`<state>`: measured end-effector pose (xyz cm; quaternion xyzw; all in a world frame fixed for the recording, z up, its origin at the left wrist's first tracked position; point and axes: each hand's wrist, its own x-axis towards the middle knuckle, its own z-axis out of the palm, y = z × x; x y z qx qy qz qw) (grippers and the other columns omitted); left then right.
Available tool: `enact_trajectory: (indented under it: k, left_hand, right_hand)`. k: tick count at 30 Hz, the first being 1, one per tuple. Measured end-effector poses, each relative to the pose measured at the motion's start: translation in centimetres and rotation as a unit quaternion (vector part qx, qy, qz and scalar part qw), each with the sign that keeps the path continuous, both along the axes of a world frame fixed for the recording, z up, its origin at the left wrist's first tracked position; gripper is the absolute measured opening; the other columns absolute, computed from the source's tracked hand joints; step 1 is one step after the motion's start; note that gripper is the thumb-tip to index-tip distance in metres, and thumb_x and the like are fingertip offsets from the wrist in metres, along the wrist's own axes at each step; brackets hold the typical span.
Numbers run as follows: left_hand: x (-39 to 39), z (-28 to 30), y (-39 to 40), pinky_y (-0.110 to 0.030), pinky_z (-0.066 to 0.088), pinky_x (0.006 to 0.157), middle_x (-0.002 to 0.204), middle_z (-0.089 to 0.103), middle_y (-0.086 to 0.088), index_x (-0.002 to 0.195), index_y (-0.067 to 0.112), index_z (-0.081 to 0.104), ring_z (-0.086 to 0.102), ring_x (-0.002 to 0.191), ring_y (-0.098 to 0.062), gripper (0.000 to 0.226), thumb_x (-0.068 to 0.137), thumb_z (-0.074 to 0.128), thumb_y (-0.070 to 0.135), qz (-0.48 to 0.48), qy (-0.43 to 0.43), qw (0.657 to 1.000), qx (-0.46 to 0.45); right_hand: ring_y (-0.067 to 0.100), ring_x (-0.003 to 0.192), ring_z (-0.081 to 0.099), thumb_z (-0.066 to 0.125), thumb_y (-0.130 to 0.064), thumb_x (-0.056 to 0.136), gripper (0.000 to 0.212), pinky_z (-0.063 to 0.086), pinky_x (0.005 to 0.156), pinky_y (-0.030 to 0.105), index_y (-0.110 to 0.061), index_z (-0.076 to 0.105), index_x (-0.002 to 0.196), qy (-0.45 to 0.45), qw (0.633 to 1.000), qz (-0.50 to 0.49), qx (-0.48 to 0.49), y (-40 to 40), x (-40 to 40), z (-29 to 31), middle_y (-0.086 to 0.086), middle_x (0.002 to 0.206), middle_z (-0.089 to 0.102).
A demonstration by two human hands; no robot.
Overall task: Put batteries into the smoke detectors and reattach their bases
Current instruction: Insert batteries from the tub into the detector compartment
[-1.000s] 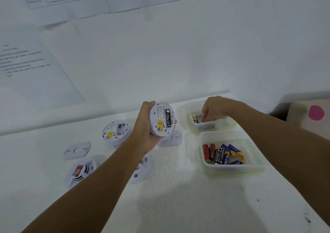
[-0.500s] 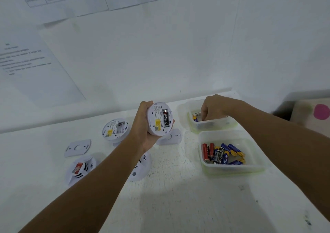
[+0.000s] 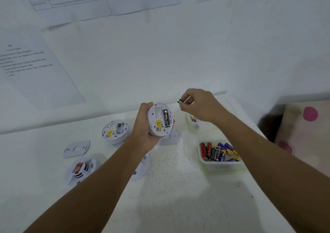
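Observation:
My left hand (image 3: pixel 142 129) grips a white round smoke detector (image 3: pixel 159 120) above the table, its back facing me, with one black battery (image 3: pixel 166 118) seated in the compartment. My right hand (image 3: pixel 200 106) is raised above the far container and pinches a battery (image 3: pixel 180 101) by its end, just up and right of the detector. A second open detector (image 3: pixel 115 130) lies back-up on the table. Two more detectors lie face-up, one (image 3: pixel 80 169) at the left and one (image 3: pixel 141 166) partly under my left forearm. Loose bases lie at the left (image 3: pixel 76 148) and behind the held detector (image 3: pixel 171 138).
A clear container (image 3: pixel 221 166) holds several red, black and blue batteries at the right. A smaller container (image 3: pixel 193 125) behind it is mostly hidden by my right arm. Papers hang on the white wall. A cloth with pink dots (image 3: pixel 303 131) lies beyond the table's right edge.
My right hand has lifted out of the far container with a battery pinched in its fingers and moved up and left toward the detector. My left hand has kept hold of the detector.

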<state>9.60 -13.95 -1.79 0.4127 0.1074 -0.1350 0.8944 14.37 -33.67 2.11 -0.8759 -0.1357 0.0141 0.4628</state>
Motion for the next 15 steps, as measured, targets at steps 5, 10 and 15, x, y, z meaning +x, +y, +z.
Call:
enact_trajectory:
  k: [5,10,15]
  left_hand:
    - [-0.8,0.3,0.7,-0.048,0.033,0.118,0.105,0.065,-0.011,0.104,0.014,0.071,0.06,0.098,-0.026,0.037,0.094,0.054,0.044,0.003,-0.007,1.0,-0.012]
    - [-1.8,0.2,2.1,-0.04,0.049,0.093,0.111,0.061,-0.011,0.12,0.017,0.06,0.053,0.112,-0.028,0.041,0.092,0.055,0.046,0.01,-0.016,0.999,-0.029]
    - [-2.9,0.4,3.8,-0.039,0.052,0.085,0.102,0.064,-0.012,0.114,0.014,0.063,0.061,0.098,-0.029,0.041,0.094,0.052,0.047,0.03,-0.003,0.998,-0.049]
  right_hand:
    - [0.003,0.066,0.066,0.075,-0.033,0.091,0.015,0.042,0.049,0.011,-0.029,0.065,0.101,-0.018,0.998,0.062,0.028,2.6,-3.6,-0.1,-0.008,0.082,0.075]
    - [-0.006,0.069,0.063,0.078,-0.023,0.087,0.009,0.047,0.068,0.009,-0.023,0.078,0.096,-0.044,0.996,0.071,0.041,4.8,-5.7,-1.8,-0.01,0.086,0.074]
    - [0.004,0.08,0.067,0.083,-0.029,0.084,0.019,0.053,0.077,0.017,-0.028,0.079,0.102,-0.094,0.992,0.053,0.067,7.3,-6.9,-3.4,-0.009,0.089,0.071]
